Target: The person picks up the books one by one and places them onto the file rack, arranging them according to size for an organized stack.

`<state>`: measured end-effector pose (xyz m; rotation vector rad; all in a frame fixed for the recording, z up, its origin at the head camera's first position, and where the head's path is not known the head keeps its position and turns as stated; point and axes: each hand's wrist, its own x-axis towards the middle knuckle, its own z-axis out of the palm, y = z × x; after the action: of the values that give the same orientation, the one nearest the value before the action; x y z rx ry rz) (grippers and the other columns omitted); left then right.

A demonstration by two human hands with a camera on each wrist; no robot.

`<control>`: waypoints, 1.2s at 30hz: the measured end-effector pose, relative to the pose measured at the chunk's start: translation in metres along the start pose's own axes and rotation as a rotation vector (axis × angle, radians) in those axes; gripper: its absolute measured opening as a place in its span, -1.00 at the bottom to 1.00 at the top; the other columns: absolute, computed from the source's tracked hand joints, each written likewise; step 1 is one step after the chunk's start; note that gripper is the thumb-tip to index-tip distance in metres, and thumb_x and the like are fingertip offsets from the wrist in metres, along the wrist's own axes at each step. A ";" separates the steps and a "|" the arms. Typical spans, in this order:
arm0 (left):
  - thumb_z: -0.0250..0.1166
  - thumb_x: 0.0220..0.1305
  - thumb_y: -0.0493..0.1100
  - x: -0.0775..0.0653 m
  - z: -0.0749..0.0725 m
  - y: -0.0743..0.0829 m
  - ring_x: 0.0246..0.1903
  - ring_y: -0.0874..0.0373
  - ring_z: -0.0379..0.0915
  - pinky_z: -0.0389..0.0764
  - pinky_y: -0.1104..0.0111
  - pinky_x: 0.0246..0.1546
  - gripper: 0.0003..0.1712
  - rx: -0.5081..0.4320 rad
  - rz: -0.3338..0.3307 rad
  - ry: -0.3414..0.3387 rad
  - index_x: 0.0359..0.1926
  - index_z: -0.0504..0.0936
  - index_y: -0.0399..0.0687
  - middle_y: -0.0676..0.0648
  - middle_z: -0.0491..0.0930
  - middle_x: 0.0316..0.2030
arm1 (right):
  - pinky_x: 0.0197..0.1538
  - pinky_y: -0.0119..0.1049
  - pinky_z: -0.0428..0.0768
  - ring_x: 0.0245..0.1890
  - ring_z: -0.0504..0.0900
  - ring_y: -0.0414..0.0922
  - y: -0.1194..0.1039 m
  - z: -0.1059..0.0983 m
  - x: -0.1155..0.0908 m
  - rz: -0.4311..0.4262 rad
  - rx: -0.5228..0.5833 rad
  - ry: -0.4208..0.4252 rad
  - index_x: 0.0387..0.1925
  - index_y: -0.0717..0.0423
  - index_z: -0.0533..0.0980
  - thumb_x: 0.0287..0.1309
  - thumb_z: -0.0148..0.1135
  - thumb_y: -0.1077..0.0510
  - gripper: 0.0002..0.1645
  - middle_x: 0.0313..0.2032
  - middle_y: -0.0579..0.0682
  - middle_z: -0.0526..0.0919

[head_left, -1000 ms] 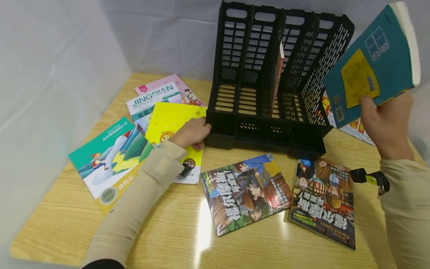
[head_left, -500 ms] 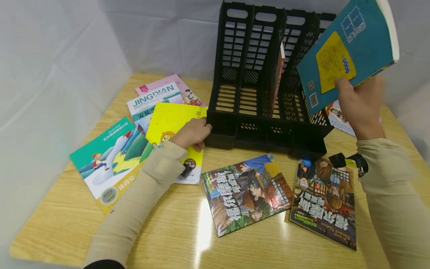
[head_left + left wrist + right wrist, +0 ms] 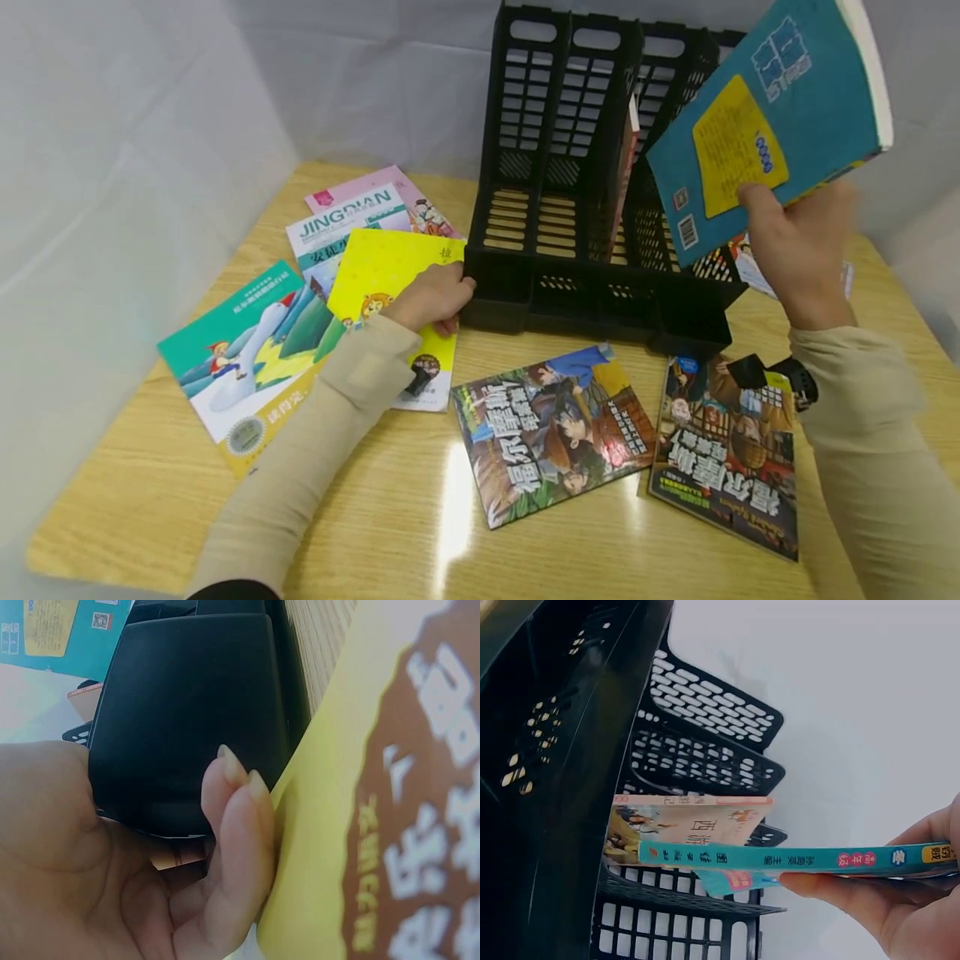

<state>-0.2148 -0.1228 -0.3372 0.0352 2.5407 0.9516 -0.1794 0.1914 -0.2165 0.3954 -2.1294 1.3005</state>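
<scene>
My right hand [image 3: 806,250] grips a teal paperback book [image 3: 817,108] by its lower edge, thumb on the back cover. The book is tilted and overlaps the right-hand compartments of a black book rack [image 3: 491,292]. In the right wrist view, its lettered spine [image 3: 817,858] points at the rack, close to a standing book [image 3: 705,817] with a pale orange spine. My left hand [image 3: 431,300] holds the rack's front left corner. Its curled fingers [image 3: 244,847] show against the black wall in the left wrist view, beside a yellow book [image 3: 390,258].
Left of the rack lie a pink book [image 3: 367,183], a white-and-green book [image 3: 341,221] and a goose-cover book [image 3: 232,367]. Two comic-style books, one in the middle [image 3: 555,433] and one at right [image 3: 727,467], lie in front. Another book [image 3: 753,271] lies partly hidden at right.
My right hand has carried the teal book leftward, from beside the rack to over its right-hand compartments. My left hand stays at the rack's corner.
</scene>
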 end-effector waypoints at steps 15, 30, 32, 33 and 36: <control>-0.12 0.48 -0.03 -0.002 -0.002 0.000 -0.69 0.03 0.56 0.64 0.31 -0.61 -0.59 0.006 0.015 0.006 0.08 0.37 -0.27 -0.16 0.52 -0.61 | 0.18 -0.04 0.49 0.25 0.43 -0.06 0.048 0.035 0.045 0.155 -0.156 -0.201 0.40 -0.14 0.22 0.32 -0.09 0.29 -0.35 0.30 0.01 0.40; -0.13 0.48 -0.03 -0.001 0.000 -0.004 -0.68 0.03 0.56 0.64 0.32 -0.61 -0.58 0.000 0.034 0.001 0.10 0.36 -0.28 -0.17 0.51 -0.59 | 0.16 0.02 0.52 0.17 0.50 0.10 0.078 0.074 0.056 0.208 -0.203 -0.286 0.34 0.17 0.25 0.32 -0.11 0.24 -0.44 0.22 0.22 0.47; -0.13 0.48 -0.03 0.000 0.001 -0.004 -0.68 0.04 0.56 0.64 0.32 -0.61 -0.57 0.004 0.035 -0.001 0.11 0.35 -0.28 -0.17 0.51 -0.58 | 0.10 -0.02 0.56 0.12 0.53 0.10 0.081 0.077 0.055 0.220 -0.217 -0.302 0.32 0.19 0.25 0.31 -0.11 0.24 -0.46 0.18 0.24 0.49; -0.12 0.48 -0.03 0.000 0.001 -0.004 -0.68 0.03 0.56 0.64 0.31 -0.61 -0.57 0.003 0.035 0.001 0.11 0.35 -0.28 -0.17 0.52 -0.58 | 0.06 -0.03 0.58 0.08 0.55 0.10 0.082 0.078 0.054 0.220 -0.226 -0.308 0.30 0.21 0.26 0.31 -0.10 0.24 -0.47 0.15 0.26 0.51; -0.12 0.48 -0.02 -0.001 0.000 -0.003 -0.68 0.02 0.56 0.64 0.30 -0.61 -0.56 0.000 0.030 0.008 0.12 0.35 -0.28 -0.18 0.52 -0.59 | -0.12 -0.07 0.59 -0.03 0.59 0.12 0.086 0.082 0.055 0.217 -0.255 -0.327 0.25 0.25 0.28 0.30 -0.09 0.24 -0.51 0.06 0.29 0.56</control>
<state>-0.2131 -0.1254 -0.3393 0.0696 2.5539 0.9651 -0.2953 0.1634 -0.2691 0.2911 -2.6391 1.1161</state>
